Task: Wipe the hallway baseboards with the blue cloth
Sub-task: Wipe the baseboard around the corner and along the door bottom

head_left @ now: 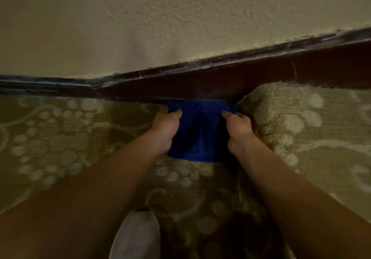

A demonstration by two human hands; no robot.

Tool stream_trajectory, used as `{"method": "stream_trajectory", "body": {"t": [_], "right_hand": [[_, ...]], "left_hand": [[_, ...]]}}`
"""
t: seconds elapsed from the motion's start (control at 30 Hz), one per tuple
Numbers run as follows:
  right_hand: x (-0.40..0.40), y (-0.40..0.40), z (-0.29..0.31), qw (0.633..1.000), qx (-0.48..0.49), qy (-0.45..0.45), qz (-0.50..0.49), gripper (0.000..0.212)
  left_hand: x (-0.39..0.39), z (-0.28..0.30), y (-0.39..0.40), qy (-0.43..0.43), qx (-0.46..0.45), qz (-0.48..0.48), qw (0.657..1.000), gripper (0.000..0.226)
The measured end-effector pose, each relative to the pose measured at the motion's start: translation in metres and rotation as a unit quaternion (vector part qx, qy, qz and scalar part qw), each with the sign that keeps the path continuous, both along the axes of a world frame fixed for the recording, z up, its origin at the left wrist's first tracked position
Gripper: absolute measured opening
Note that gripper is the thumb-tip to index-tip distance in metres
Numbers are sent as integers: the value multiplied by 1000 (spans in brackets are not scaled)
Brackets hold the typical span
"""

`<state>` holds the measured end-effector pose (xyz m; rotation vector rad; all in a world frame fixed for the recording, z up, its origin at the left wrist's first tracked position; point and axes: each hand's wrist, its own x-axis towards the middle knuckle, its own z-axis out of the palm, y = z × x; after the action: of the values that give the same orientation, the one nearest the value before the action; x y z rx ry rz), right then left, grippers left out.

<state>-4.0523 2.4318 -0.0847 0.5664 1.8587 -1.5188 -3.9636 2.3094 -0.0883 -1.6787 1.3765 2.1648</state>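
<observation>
Nearest the lens, a grey-white shape (136, 236), maybe a shoe or knee, sits low between two bare forearms. Out past it, the left hand (167, 127) curls its fingers around the left edge of the blue cloth (200, 136), thumb on top. That cloth lies spread on the patterned carpet (60, 138), its far edge touching the foot of the dark wooden baseboard (220, 82). On the cloth's right edge, the right hand (237, 130) grips the same way. Above the baseboard rises a textured cream wall (180, 17).
</observation>
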Motion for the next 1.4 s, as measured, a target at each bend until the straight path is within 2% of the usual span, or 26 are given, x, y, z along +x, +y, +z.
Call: {"method": "stream_trajectory", "body": {"t": [0.07,0.2,0.3,0.43,0.57,0.63,0.73,0.8,0.83,0.9,0.93,1.0,1.03,1.1,1.17,1.23,1.33,1.4], "right_hand": [[-4,-5,-18,1000,-18,-21,-10,58],[-2,-1,-34,999,-41,-19,-23,58],[-5,4,-42,997,-78,-22,-8,60],[-13,2,-38,995,-80,-48,-24,67],[-24,-8,-29,994,-77,-56,-44,55],[-26,-14,-20,997,-60,-25,-53,50],[-25,-23,-2,993,-33,77,-84,26],[-20,-32,5,984,-42,145,-99,31],[-16,-33,5,981,-41,163,-101,42],[-9,-35,-3,979,-15,183,-84,51],[-8,-32,-12,983,-9,163,-81,52],[-9,-28,-23,993,-13,60,-105,54],[-11,-26,-23,993,-28,7,-117,54],[-19,-25,-13,991,-41,-10,-130,50],[-24,-28,6,990,-25,62,-127,33],[-20,-32,28,982,-32,149,-115,6],[-8,-34,44,958,-44,273,-72,20],[-3,-34,35,950,-22,307,-61,17]], "left_hand": [[-3,-13,-3,0,22,8,1000,33],[3,-32,-3,20,46,26,998,39],[2,-32,1,29,42,25,998,30],[-16,-16,4,2,28,27,999,30],[-28,-15,7,-9,33,61,998,31],[-29,-14,10,15,58,101,993,33],[-22,2,8,102,79,142,981,30],[-17,8,5,173,74,141,972,30],[-15,7,6,189,62,136,971,29],[-18,-7,4,161,39,119,979,29],[-21,-12,3,122,47,121,984,29],[-26,-17,1,55,77,125,988,30],[-29,-17,0,39,81,129,987,30],[-31,-14,1,43,94,154,983,29],[-31,-3,4,93,109,178,973,29],[-25,11,5,175,106,198,959,30],[-18,26,9,245,66,191,948,29],[-17,19,9,231,31,180,956,24]]}}
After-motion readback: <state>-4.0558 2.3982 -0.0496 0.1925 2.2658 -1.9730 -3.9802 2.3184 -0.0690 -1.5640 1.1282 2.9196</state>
